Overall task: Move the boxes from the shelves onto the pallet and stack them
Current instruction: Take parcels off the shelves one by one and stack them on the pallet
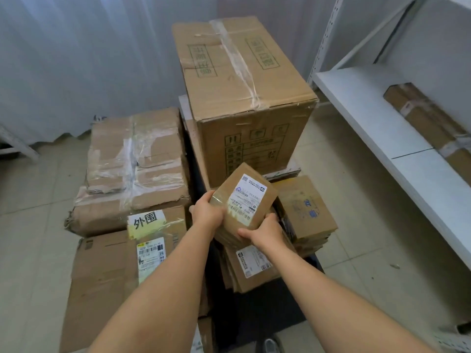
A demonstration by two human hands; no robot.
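Several boxes are already stacked on the pallet [293, 312], of which only a dark strip shows beneath them: a tall box [244, 98] at the back, a taped box [132, 169] on the left over a labelled box [107, 271], and flatter parcels at the front. One small box [246, 202], bearing a white shipping label, is held tilted above a low pile of parcels [251, 268]. It is gripped at its near left corner by the left hand [207, 212] and at its near edge by the right hand [265, 234], fingers curled round it. At least one long box [433, 123] is left on the shelf [369, 118] to the right, so the task is judged well advanced but unfinished. Room for setting the small box down is tight: the tall box stands just behind it and a flat box [305, 207] lies just beside it on the right. Open floor [356, 212] is seen between the stack and the shelf edge.
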